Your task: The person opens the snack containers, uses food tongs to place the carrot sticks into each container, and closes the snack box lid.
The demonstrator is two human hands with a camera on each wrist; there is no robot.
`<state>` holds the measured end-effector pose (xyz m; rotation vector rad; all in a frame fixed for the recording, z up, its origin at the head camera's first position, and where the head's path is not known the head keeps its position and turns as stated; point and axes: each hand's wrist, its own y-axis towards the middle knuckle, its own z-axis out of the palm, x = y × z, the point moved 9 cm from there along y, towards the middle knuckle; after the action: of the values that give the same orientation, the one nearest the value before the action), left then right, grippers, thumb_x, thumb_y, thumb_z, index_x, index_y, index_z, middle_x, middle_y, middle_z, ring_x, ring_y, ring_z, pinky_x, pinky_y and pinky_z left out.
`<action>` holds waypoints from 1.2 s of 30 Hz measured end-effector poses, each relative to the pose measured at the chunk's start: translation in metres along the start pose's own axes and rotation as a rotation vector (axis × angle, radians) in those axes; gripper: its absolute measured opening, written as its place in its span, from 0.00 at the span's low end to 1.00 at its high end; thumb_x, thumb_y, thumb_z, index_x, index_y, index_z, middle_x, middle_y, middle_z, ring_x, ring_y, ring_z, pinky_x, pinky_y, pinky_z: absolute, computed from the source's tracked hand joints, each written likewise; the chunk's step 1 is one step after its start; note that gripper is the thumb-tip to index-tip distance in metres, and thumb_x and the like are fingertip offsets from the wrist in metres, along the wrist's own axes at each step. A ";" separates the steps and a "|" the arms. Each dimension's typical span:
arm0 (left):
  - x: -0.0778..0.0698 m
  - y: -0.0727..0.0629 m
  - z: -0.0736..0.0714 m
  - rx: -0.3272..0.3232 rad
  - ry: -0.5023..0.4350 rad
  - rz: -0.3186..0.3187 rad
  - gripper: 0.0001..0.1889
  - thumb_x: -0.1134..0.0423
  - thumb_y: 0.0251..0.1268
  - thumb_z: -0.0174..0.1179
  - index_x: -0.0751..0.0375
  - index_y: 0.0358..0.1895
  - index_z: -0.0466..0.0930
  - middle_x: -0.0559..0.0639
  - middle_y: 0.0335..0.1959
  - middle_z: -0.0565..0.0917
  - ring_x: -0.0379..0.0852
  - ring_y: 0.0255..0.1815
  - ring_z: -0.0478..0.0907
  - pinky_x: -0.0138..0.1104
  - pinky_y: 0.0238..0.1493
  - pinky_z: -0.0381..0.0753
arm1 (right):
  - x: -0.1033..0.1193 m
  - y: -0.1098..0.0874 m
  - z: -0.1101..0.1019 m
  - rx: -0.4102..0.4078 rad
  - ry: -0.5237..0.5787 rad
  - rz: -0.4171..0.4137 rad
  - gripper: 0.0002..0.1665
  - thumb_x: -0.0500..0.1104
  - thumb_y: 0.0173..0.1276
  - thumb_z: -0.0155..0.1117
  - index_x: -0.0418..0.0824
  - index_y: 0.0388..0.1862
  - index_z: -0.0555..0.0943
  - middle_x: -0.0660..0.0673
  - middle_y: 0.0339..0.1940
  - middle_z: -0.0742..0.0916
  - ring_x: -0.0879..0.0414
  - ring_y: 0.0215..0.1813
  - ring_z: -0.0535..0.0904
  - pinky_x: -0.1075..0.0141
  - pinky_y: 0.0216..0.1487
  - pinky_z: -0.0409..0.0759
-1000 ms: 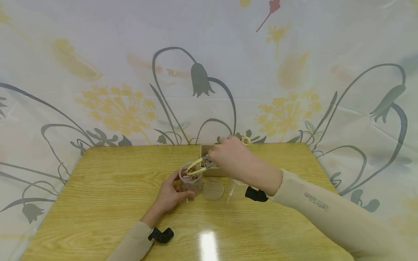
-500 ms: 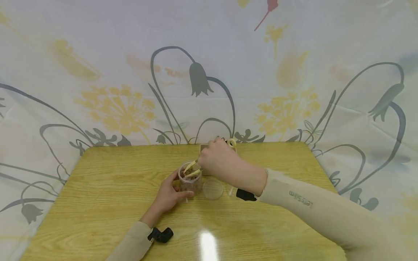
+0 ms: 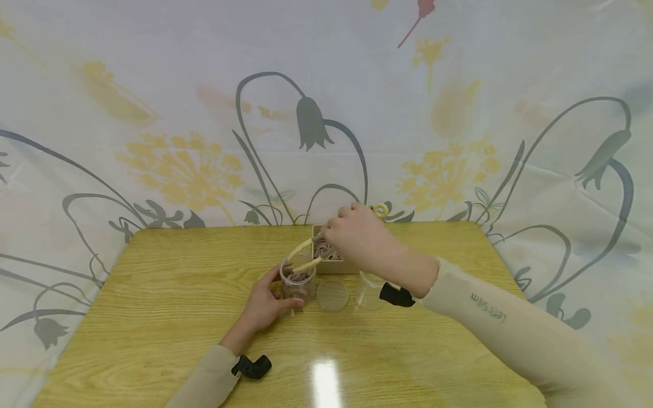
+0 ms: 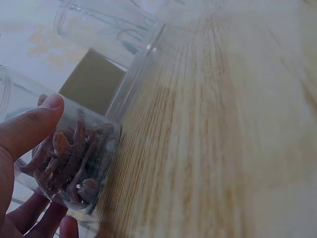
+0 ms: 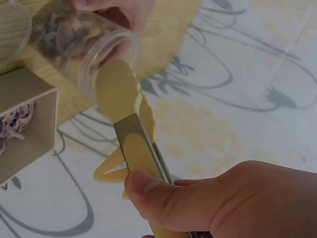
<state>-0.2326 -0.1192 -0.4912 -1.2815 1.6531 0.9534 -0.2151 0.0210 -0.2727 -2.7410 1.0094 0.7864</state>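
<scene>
Left hand [image 3: 265, 306]: fingers curled round the jar [image 3: 298, 293]. Right hand [image 3: 359, 235]: gripping the tongs [image 5: 118, 89], spread at jar mouth. Dried strips [image 4: 72, 158] in jar and box [image 3: 334, 268]. I judge tongs snagging the jar could topple it, spilling strips.

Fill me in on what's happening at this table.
A person's left hand grips a clear jar partly filled with brownish strips. Their right hand holds tongs, tips spread at the jar's open mouth. A box behind holds more such strips. To the jar's right lie a round disc, perhaps its lid, and then a second clear jar.
</scene>
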 end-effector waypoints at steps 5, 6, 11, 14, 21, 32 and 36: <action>0.001 -0.001 0.000 -0.008 0.009 0.005 0.44 0.58 0.47 0.80 0.53 0.72 0.69 0.52 0.57 0.78 0.46 0.29 0.67 0.32 0.28 0.70 | -0.027 -0.010 0.002 -0.015 0.101 0.050 0.14 0.34 0.61 0.68 0.47 0.44 0.87 0.52 0.36 0.88 0.52 0.34 0.81 0.61 0.34 0.78; 0.000 -0.001 0.000 -0.010 0.009 0.012 0.44 0.58 0.47 0.80 0.54 0.71 0.69 0.52 0.57 0.78 0.47 0.31 0.69 0.32 0.29 0.70 | -0.033 -0.012 0.004 -0.004 0.122 0.065 0.16 0.32 0.59 0.67 0.47 0.44 0.86 0.52 0.36 0.88 0.51 0.34 0.81 0.60 0.35 0.79; 0.001 -0.001 -0.001 -0.016 0.017 0.027 0.43 0.58 0.47 0.80 0.55 0.70 0.70 0.51 0.57 0.79 0.48 0.45 0.72 0.33 0.34 0.74 | -0.063 -0.016 0.023 0.080 0.229 0.153 0.18 0.37 0.60 0.74 0.46 0.50 0.86 0.49 0.39 0.89 0.49 0.37 0.84 0.56 0.35 0.82; 0.001 -0.001 -0.001 -0.013 0.020 0.013 0.43 0.58 0.48 0.80 0.53 0.71 0.70 0.51 0.57 0.79 0.48 0.46 0.72 0.33 0.35 0.75 | -0.077 -0.019 0.041 0.123 0.276 0.198 0.22 0.42 0.59 0.77 0.46 0.53 0.86 0.48 0.39 0.89 0.49 0.38 0.84 0.56 0.32 0.82; 0.000 -0.001 -0.001 -0.013 0.026 0.026 0.44 0.58 0.47 0.80 0.53 0.71 0.69 0.49 0.56 0.79 0.46 0.52 0.74 0.33 0.36 0.75 | -0.093 -0.027 0.086 0.243 0.306 0.249 0.24 0.43 0.62 0.74 0.46 0.59 0.84 0.45 0.38 0.89 0.50 0.35 0.83 0.60 0.24 0.78; -0.001 -0.001 0.001 -0.013 0.015 0.044 0.45 0.59 0.47 0.80 0.53 0.72 0.69 0.48 0.57 0.79 0.46 0.54 0.74 0.33 0.38 0.76 | -0.081 -0.021 0.126 0.348 0.325 0.225 0.26 0.41 0.62 0.73 0.47 0.60 0.83 0.44 0.43 0.88 0.47 0.40 0.84 0.57 0.29 0.81; -0.001 -0.001 0.000 -0.012 0.013 0.048 0.45 0.61 0.48 0.79 0.53 0.72 0.68 0.49 0.57 0.79 0.47 0.53 0.74 0.33 0.37 0.76 | -0.079 -0.011 0.121 0.290 0.309 0.184 0.23 0.39 0.61 0.74 0.45 0.56 0.85 0.44 0.40 0.88 0.47 0.40 0.84 0.57 0.32 0.81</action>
<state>-0.2315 -0.1188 -0.4903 -1.2634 1.6973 0.9864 -0.3110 0.1089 -0.3366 -2.5871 1.3299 0.2102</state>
